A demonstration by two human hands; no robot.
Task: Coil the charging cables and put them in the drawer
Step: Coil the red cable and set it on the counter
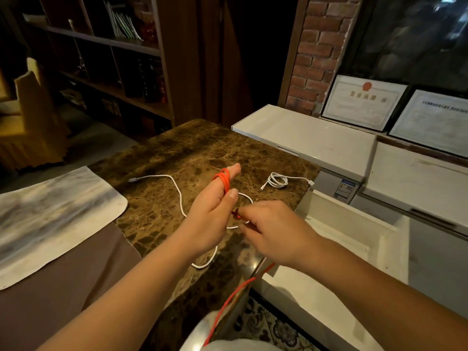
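Observation:
An orange cable is looped several times around the fingers of my left hand, which is raised over the brown marble counter. My right hand pinches the same cable just right of the left thumb; its free length trails down off the counter's front edge toward me. A loose white cable snakes across the counter beneath my hands. A coiled white cable lies near the counter's right edge. The white drawer stands open to the right of the counter.
A grey-and-white cloth mat lies on the brown surface at left. White chest cabinets sit behind the drawer, with framed certificates against the brick wall. Dark shelving stands at the back left.

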